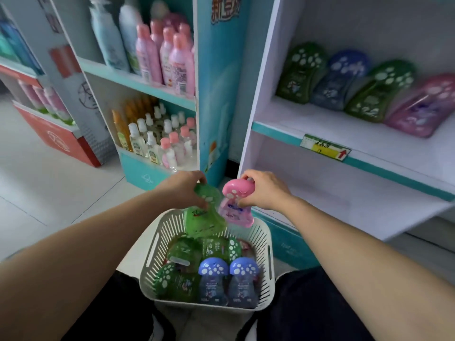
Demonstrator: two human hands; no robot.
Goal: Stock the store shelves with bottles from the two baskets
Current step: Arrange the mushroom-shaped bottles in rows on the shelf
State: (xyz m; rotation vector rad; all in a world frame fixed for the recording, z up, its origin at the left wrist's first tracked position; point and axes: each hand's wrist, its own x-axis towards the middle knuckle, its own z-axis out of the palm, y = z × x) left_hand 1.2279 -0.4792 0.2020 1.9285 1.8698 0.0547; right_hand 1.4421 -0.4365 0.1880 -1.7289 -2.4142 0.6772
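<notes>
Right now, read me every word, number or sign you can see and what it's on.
"新", probably, in orange on the teal panel; the rest cut off or blurred.
Price tag on the shelf edge: red arrow, print unreadable.
Labels on the green bottle in the left hand, the pink bottle in the right hand and all others: blurred.

Bottles [214,281] lie in the basket [267,244]. Over the basket's far rim hang a left bottle [205,220] and a right bottle [236,210]. Beyond the basket, rightward, a shelf [307,119] carries four more bottles [364,89].
</notes>
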